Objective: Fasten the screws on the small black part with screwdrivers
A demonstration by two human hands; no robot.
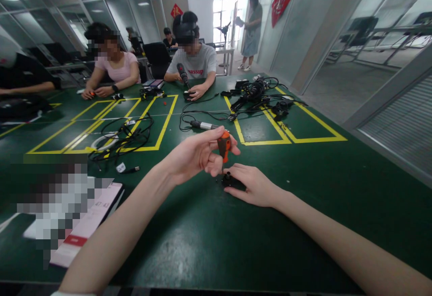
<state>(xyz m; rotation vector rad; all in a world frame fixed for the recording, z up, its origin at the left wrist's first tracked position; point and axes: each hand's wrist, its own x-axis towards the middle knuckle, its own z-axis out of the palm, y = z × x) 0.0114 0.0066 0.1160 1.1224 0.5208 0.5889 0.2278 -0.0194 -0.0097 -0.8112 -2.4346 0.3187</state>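
My left hand is wrapped round the orange and black handle of a short screwdriver, held upright with its shaft pointing down. Below it, a small black part with a short round post lies on the green table. My right hand grips this part from the right, fingers on its far side and thumb on its near side. The screwdriver's tip is close to the part's left end; whether they touch I cannot tell.
Beyond my hands lies a black and silver tool with a cord. Tangled cables lie left, black gear back right, a pink-white box near left. Across the table, a person holds an electric screwdriver; others sit further left.
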